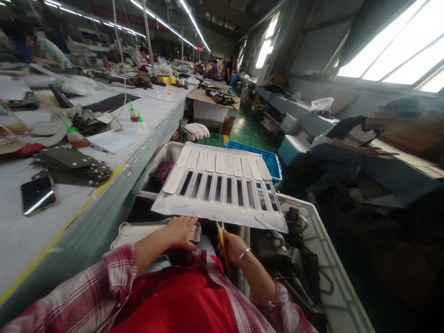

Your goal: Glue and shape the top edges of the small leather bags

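The left hand (180,232) lies half closed on a pale panel (145,231) resting over the lap, its fingers bent down over the panel's right end and holding it there. Just beside it, the right hand (233,247) is closed around a yellow tool (221,235) whose tip points up toward the near edge of a white sheet (208,210); whether the tip touches the sheet I cannot tell. A silver bracelet (244,253) sits on the right wrist. The sheet lies flat across the rims of a grey tub (321,240), a row of long slots cut through its middle and a row of pale strips (222,163) lined up side by side along its far edge. Dark bags and straps fill the tub under the sheet's right corner. Past the far edge stands a blue crate (272,163). To the left runs a long counter (27,231), with a phone (37,194) near its front edge, a stack of dark cut pieces (72,164) behind it and a green-tipped bottle (77,138) further in. Well apart on the right, another person (347,143) sits at a separate counter.
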Demonstrator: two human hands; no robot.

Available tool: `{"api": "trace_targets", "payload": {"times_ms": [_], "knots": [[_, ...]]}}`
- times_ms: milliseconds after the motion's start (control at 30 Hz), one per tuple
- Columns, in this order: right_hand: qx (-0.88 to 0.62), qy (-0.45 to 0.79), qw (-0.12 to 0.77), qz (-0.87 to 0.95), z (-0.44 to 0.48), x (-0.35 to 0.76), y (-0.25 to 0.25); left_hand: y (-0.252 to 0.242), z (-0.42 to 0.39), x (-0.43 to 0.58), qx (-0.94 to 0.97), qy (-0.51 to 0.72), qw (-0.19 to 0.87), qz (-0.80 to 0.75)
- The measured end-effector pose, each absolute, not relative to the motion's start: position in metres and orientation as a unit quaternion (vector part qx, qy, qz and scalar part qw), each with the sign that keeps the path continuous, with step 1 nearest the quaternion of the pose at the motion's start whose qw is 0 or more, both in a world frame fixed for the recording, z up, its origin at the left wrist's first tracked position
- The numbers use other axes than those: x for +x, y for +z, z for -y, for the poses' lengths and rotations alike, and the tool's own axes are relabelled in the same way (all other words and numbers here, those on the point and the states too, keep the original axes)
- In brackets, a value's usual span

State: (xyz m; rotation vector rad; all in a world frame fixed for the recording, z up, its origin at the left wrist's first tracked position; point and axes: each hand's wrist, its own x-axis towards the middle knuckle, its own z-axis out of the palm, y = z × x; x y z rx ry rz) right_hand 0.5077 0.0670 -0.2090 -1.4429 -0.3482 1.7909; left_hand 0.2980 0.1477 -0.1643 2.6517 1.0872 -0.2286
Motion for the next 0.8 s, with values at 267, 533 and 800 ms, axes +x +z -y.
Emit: {"api": "trace_targets", "payload": {"times_ms": [267,533,800], "knots": [[-0.436,0.797,0.339,0.243,-0.034,0.5,-0.216,-0.172,-0.133,0.3,0.915,-0.024,0.075,-0.395],[-0.48,0.675,0.214,0.518,-0.059,0.508,-0.203,-0.17,-0.126,0.302,0.921,0.015,0.046,-0.387],[-0.479,0.707,0.098,0.511,-0.093,0.494,-0.179,-0.172,-0.128,0.3,0.918,0.013,0.069,-0.39]]}}
